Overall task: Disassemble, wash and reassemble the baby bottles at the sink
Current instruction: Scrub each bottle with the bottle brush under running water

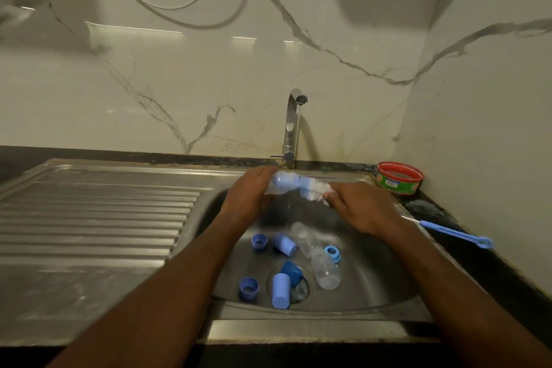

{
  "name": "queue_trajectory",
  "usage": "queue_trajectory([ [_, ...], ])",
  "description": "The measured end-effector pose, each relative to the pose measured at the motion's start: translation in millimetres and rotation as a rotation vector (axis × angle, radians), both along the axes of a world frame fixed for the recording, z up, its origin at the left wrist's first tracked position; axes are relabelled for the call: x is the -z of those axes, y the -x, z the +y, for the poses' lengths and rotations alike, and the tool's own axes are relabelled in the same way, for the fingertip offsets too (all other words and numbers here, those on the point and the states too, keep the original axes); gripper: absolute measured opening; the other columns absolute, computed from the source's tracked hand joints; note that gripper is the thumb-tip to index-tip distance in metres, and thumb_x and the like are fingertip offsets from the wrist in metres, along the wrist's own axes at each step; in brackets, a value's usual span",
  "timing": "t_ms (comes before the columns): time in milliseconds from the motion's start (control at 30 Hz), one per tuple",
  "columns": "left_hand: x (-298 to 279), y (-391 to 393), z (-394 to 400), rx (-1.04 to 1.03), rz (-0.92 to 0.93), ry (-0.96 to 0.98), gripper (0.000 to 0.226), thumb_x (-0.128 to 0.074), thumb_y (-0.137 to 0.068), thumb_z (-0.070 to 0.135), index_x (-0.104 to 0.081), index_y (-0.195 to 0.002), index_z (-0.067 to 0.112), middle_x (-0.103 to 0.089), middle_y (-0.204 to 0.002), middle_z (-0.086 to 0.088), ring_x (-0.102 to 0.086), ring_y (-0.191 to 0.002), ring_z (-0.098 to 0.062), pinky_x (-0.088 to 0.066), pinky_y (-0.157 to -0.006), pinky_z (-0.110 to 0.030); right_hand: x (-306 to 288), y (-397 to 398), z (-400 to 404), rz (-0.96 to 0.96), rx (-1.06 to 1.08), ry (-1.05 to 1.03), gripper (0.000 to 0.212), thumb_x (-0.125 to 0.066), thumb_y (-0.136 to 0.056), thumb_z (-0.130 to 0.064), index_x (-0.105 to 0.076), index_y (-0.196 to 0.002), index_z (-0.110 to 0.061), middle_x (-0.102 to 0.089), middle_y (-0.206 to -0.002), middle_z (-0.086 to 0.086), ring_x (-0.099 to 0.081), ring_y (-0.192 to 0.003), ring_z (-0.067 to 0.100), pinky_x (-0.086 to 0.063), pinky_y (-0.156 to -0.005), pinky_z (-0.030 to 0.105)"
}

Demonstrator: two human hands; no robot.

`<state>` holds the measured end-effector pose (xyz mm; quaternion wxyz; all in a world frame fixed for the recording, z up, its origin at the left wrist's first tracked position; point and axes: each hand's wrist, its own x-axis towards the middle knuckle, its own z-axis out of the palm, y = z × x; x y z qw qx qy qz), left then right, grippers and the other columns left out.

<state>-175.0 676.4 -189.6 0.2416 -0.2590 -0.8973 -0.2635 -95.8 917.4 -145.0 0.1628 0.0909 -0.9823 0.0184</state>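
My left hand (254,194) grips a clear baby bottle (276,185) held sideways above the steel sink (373,284). My right hand (361,206) holds a bottle brush (307,187) with white and blue bristles, its tip pushed into the bottle's mouth. A thin stream falls from the tap (294,122) just behind them. In the basin lie two clear bottles (316,257), several blue caps (280,290) and blue collar rings (248,287).
A ribbed steel drainboard (98,218) fills the left. A red and green tub (400,178) stands at the back right corner. A thin blue brush (454,233) lies on the dark counter to the right. Marble wall behind.
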Motion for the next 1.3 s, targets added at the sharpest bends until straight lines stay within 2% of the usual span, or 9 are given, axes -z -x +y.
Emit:
queue_trajectory([
  [167, 2.5, -11.5, 14.8, 0.138, -0.030, 0.151, 0.064, -0.076, -0.089, 0.024, -0.047, -0.146, 0.016, -0.052, -0.147, -0.008, -0.049, -0.134, -0.025, -0.040, -0.113, -0.042, 4.4, -2.0, -4.8, -0.029, 0.049, -0.079, 0.041, -0.039, -0.104, -0.051, -0.063, -0.129, -0.030, -0.071, -0.111, 0.002, -0.064, -0.096, 0.020, -0.053, -0.088, 0.041],
  [300, 3.1, -2.3, 8.0, -0.050, -0.076, -0.030, 0.061, -0.077, -0.089, 0.022, -0.051, -0.143, 0.016, -0.055, -0.142, -0.009, -0.053, -0.130, -0.026, -0.042, -0.110, -0.041, -0.6, -1.3, -2.2, 0.031, 0.073, -0.017, 0.043, -0.039, -0.103, -0.055, -0.064, -0.128, -0.030, -0.071, -0.114, 0.005, -0.065, -0.099, 0.024, -0.052, -0.087, 0.041],
  [400, 8.6, -13.5, 17.2, 0.132, -0.006, 0.144, 0.064, -0.079, -0.087, 0.025, -0.049, -0.143, 0.019, -0.054, -0.143, -0.007, -0.050, -0.130, -0.023, -0.041, -0.110, -0.040, -1.4, 1.1, -10.4, 0.000, 0.115, -0.141, 0.051, -0.052, -0.092, -0.064, -0.065, -0.124, -0.027, -0.070, -0.112, 0.004, -0.065, -0.098, 0.023, -0.045, -0.078, 0.034],
  [533, 10.1, -2.1, 4.6, -0.031, -0.014, -0.053, 0.061, -0.082, -0.083, 0.025, -0.055, -0.137, 0.017, -0.059, -0.135, -0.008, -0.055, -0.124, -0.025, -0.044, -0.105, -0.039, -6.5, 0.4, -6.6, -0.012, 0.212, -0.084, 0.055, -0.073, -0.077, -0.058, -0.066, -0.119, -0.024, -0.070, -0.106, 0.004, -0.064, -0.093, 0.022, -0.048, -0.076, 0.032],
  [633, 8.5, -9.0, 14.1, 0.053, 0.014, 0.071, 0.061, -0.080, -0.084, 0.028, -0.054, -0.139, 0.017, -0.057, -0.138, -0.007, -0.054, -0.125, -0.024, -0.043, -0.108, -0.039, -3.1, 1.1, -17.7, -0.002, 0.254, -0.094, 0.052, -0.078, -0.076, -0.051, -0.066, -0.117, -0.021, -0.069, -0.106, 0.004, -0.065, -0.095, 0.022, -0.052, -0.078, 0.034],
  [800, 5.9, 1.8, 5.3, -0.108, -0.043, 0.032, 0.065, -0.080, -0.086, 0.025, -0.052, -0.143, 0.014, -0.056, -0.142, -0.011, -0.053, -0.129, -0.029, -0.039, -0.111, -0.040, -5.1, 0.9, -14.7, 0.053, 0.255, -0.083, 0.042, -0.076, -0.078, -0.045, -0.068, -0.113, -0.022, -0.069, -0.102, 0.004, -0.065, -0.091, 0.024, -0.043, -0.068, 0.030],
  [933, 8.8, -11.9, 18.7, 0.094, -0.014, 0.178, 0.064, -0.078, -0.087, 0.027, -0.050, -0.144, 0.017, -0.055, -0.143, -0.008, -0.052, -0.130, -0.025, -0.040, -0.109, -0.038, 0.2, 1.2, -26.4, 0.014, 0.282, -0.138, 0.048, -0.079, -0.078, -0.047, -0.065, -0.116, -0.022, -0.068, -0.104, 0.003, -0.065, -0.092, 0.020, -0.053, -0.077, 0.034],
  [1167, 12.8, -8.4, 23.4, 0.058, 0.001, 0.171, 0.063, -0.076, -0.089, 0.028, -0.049, -0.144, 0.016, -0.053, -0.145, -0.008, -0.050, -0.131, -0.024, -0.038, -0.109, -0.036, -0.7, 0.5, -25.9, -0.004, 0.294, -0.106, 0.048, -0.078, -0.078, -0.050, -0.066, -0.115, -0.023, -0.067, -0.103, 0.003, -0.065, -0.093, 0.021, -0.052, -0.076, 0.034],
  [1300, 12.6, -2.1, 13.3, -0.041, -0.015, 0.016, 0.063, -0.079, -0.086, 0.025, -0.051, -0.141, 0.015, -0.055, -0.141, -0.010, -0.052, -0.129, -0.026, -0.041, -0.108, -0.038, -2.3, -1.3, -16.9, 0.028, 0.297, -0.056, 0.048, -0.077, -0.076, -0.052, -0.068, -0.114, -0.023, -0.069, -0.102, 0.003, -0.066, -0.091, 0.022, -0.051, -0.070, 0.032],
])
